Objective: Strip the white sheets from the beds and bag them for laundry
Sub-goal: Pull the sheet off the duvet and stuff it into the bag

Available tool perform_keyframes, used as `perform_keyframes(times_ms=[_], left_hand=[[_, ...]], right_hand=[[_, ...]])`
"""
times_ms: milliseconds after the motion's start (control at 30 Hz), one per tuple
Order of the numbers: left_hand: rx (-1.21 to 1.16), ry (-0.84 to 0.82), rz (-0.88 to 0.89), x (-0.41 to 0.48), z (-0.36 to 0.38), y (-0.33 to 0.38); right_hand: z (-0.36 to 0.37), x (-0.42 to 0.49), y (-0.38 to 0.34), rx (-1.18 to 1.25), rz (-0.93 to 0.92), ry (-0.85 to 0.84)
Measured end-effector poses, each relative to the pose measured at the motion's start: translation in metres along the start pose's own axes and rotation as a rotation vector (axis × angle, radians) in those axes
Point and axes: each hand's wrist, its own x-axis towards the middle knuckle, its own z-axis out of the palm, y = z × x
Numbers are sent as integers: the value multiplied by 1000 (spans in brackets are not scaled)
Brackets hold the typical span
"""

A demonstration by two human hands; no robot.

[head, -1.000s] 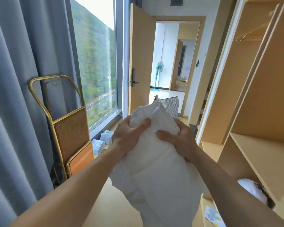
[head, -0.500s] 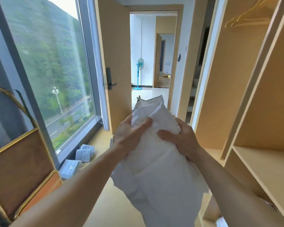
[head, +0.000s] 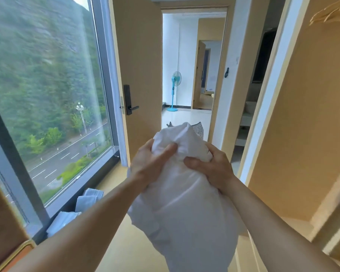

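A bundled white sheet (head: 185,203) hangs in front of me at chest height. My left hand (head: 151,163) grips its upper left side, thumb pressed into the cloth. My right hand (head: 212,167) grips the upper right side, fingers curled into the folds. Just beyond the bundle's top, a checked black-and-white bag (head: 197,128) peeks out on the floor by the doorway; most of it is hidden behind the sheet.
A large window (head: 47,95) fills the left wall, with folded white towels (head: 86,199) on the floor below it. An open wooden door (head: 137,75) leads to a hallway with a blue fan (head: 174,91). Open wooden wardrobe shelves (head: 312,134) stand on the right. A gold-framed rack (head: 10,252) sits at lower left.
I have moved forward toward the doorway: curtain and rack slid out to the left, the door and bag came closer. Both hands keep their grip on the sheet bundle.
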Motion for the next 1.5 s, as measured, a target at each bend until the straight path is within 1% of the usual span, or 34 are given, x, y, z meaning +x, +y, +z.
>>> perform_keyframes(times_ms=[233, 433, 600, 767, 1033, 1167, 1333, 1500], left_hand=[[-85, -54, 14, 161, 68, -49], [-62, -119, 53, 287, 128, -65], [-40, -123, 38, 376, 185, -85], [-46, -73, 26, 474, 242, -103], [4, 47, 22, 613, 294, -117], [20, 69, 9, 683, 315, -142], [8, 57, 0, 789, 338, -184], [2, 38, 24, 903, 358, -203]], right_hand=[[-24, 158, 54, -79, -19, 33], [-58, 278, 95, -107, -15, 114], [-91, 371, 133, -101, -29, 111], [-126, 483, 170, -98, -58, 27], [-155, 645, 202, -48, -107, -84], [-157, 720, 235, -28, -89, -89], [-151, 826, 278, -75, -84, -73], [-147, 935, 299, -104, -106, -36]])
